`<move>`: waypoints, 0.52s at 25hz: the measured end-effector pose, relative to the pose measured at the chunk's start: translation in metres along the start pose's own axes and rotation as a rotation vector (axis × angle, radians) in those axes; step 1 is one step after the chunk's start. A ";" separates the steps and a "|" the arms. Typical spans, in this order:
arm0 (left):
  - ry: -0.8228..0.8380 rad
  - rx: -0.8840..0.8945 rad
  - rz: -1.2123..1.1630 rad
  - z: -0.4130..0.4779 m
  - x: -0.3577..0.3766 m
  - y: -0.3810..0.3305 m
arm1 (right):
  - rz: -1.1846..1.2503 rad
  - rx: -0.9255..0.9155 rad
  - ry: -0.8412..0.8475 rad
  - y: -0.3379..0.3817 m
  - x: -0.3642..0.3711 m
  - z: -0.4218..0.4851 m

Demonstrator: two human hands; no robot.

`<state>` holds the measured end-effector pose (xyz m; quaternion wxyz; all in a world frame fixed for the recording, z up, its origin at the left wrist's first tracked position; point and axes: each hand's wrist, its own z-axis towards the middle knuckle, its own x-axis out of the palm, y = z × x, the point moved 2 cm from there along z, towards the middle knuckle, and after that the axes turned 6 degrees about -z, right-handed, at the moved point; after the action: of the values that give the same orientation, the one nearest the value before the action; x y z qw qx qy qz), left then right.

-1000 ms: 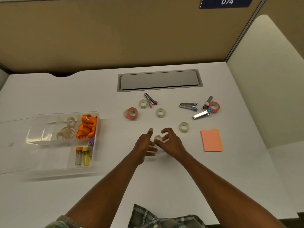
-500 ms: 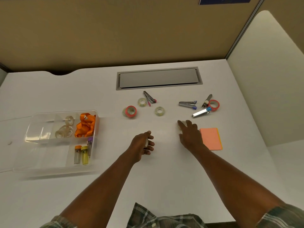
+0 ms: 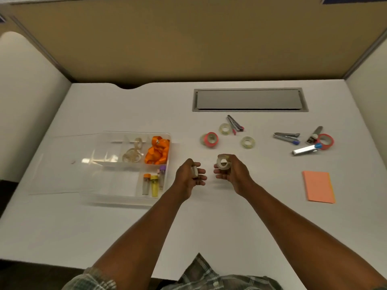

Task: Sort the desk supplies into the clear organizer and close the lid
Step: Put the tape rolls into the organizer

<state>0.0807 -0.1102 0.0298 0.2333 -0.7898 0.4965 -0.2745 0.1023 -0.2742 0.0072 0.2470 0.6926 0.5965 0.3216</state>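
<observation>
Now a clear tape roll (image 3: 223, 163) has been lifted off the worktop (image 3: 209, 216) and is gripped in the right hand (image 3: 235, 173), while a second roll (image 3: 194, 171) is pinched in the left hand (image 3: 187, 177); both are held mid-frame, just right of the open clear organizer (image 3: 117, 203), ready for sorting
</observation>
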 end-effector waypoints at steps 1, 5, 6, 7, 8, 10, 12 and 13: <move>-0.018 0.030 -0.003 -0.001 -0.014 -0.010 | 0.050 0.014 0.053 0.001 0.023 -0.001; -0.124 0.130 0.023 -0.004 -0.075 -0.054 | 0.059 0.008 0.207 0.012 0.113 -0.004; -0.153 0.150 0.016 -0.002 -0.091 -0.064 | 0.053 0.011 0.235 0.015 0.133 -0.003; -0.179 0.177 0.027 0.000 -0.106 -0.074 | 0.020 0.009 0.258 0.018 0.152 -0.002; -0.209 0.224 0.093 0.003 -0.121 -0.084 | -0.087 -0.019 0.267 0.020 0.170 0.000; -0.290 0.392 0.473 0.013 -0.154 -0.100 | -0.534 -0.219 0.257 0.022 0.202 0.007; -0.329 0.635 0.929 0.025 -0.184 -0.112 | -1.039 -0.598 0.209 0.022 0.227 0.012; -0.318 0.752 1.087 0.032 -0.197 -0.115 | -1.203 -0.762 0.179 0.022 0.238 0.012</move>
<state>0.1072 0.1180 0.0401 0.6669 -0.3241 0.6534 -0.1528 0.1448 -0.0427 0.0508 0.5565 0.0804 0.7390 0.3712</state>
